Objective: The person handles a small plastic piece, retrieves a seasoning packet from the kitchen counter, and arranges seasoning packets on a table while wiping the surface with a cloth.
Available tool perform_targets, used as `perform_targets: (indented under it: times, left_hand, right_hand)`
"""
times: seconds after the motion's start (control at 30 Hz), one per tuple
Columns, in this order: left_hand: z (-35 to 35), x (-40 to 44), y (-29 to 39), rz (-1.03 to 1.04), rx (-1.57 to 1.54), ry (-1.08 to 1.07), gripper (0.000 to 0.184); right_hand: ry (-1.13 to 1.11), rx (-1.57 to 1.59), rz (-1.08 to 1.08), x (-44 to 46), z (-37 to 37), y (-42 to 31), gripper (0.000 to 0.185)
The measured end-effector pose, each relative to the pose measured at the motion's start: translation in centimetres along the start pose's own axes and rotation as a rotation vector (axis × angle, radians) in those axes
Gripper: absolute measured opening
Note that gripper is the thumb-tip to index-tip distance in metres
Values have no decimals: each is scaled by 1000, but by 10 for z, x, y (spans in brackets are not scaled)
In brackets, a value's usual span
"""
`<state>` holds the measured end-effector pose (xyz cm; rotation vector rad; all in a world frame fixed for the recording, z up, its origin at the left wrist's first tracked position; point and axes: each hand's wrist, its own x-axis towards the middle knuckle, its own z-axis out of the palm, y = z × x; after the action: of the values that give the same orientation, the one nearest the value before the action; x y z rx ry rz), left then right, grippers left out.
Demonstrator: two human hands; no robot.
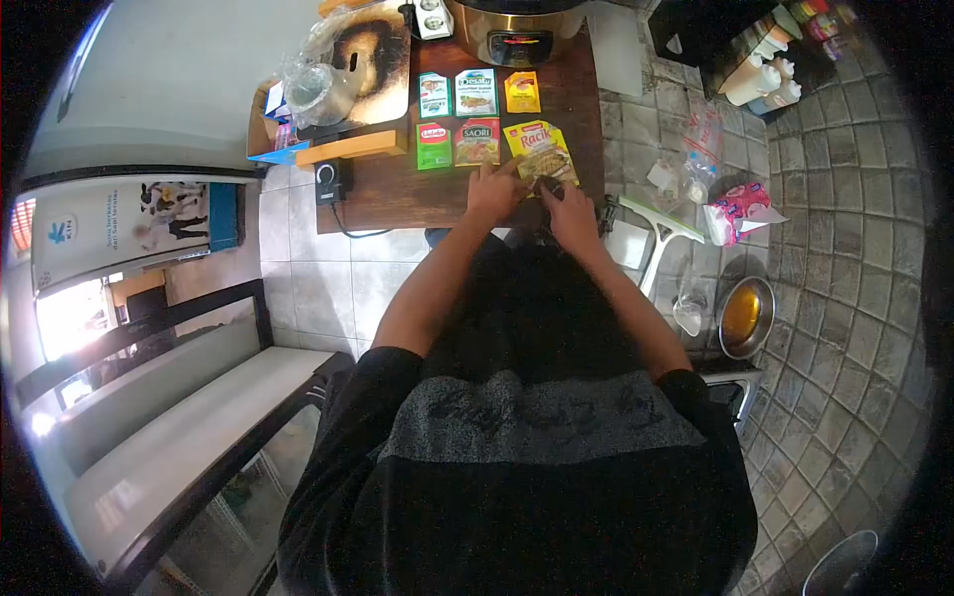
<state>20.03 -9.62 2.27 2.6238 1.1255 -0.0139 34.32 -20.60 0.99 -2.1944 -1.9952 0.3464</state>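
A yellow Racik packet lies at the front right of the brown wooden table, with both hands at its lower edge. My left hand touches its lower left side, fingers partly spread. My right hand is at its lower right, fingers bent around something dark and too small to make out. To the left lie a red and green Saori packet and a green packet. Behind them are a white and green packet, a Desaku packet and a small yellow packet.
A cooker and a white power strip stand at the back. A scorched board and a black dial box are at left. To the right are a pink pack and a pan of oil.
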Motion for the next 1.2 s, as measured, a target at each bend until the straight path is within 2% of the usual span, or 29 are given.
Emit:
perform_targets:
  times: [0.03,0.1,0.13,0.2,0.3,0.53,0.6,0.73,0.93,1.07,1.13,1.17,1.2]
  left_hand:
    - [0,0,0,-3,-19,2,22]
    - [3,-1,1,-6,-38,7,21]
    - [8,-4,2,-15,-41,60,22]
    - [19,-10,1,-26,-40,113,23]
    - [30,-12,1,-21,-100,237,27]
    - [18,-11,-3,-1,-124,151,29]
    - [16,-9,-3,-5,-128,127,30]
    - [16,-10,-4,13,-113,143,32]
    - [23,-12,-3,-1,-127,183,32]
    - [26,-12,-3,-3,-88,186,32]
    - [23,-12,-2,-16,-102,174,31]
    - [23,-12,0,-32,-119,163,31]
    - [22,-11,0,-30,-121,163,31]
  right_hand:
    - [2,-1,-1,0,2,2,41]
    - [164,48,37,0,2,5,38]
    - [166,48,34,0,0,8,38]
    - [122,32,215,-1,-2,11,35]
    - [191,24,257,-1,1,14,33]
    - [195,68,126,2,5,8,35]
    - [177,8,-41,2,3,-1,38]
    - [144,55,-50,3,-2,2,39]
    - [113,143,280,2,-1,22,38]
    - [105,138,282,2,-7,16,40]
    - [9,84,199,2,-7,11,41]
    - [9,83,203,1,-6,7,41]
    - [36,70,116,1,-5,2,41]
